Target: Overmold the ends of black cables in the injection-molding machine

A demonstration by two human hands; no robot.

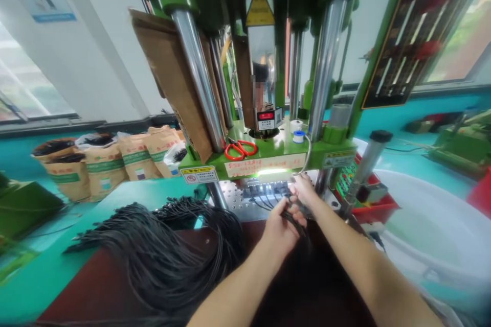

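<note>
My left hand is closed around several black cables, which hang down beyond its fingers. From that bunch, thin black strands run up to a lit metal mould under the green press. My right hand reaches to the right end of the mould, with its fingers bent together near the cable ends. Whatever its fingertips pinch is too small and blurred to name. To the left, a large pile of black cables lies across the dark red tabletop.
Red-handled scissors and a blue-and-white spool lie on the press ledge. Steel columns flank the work area, with cardboard leaning at the left one. A red control box and a white tub stand on the right.
</note>
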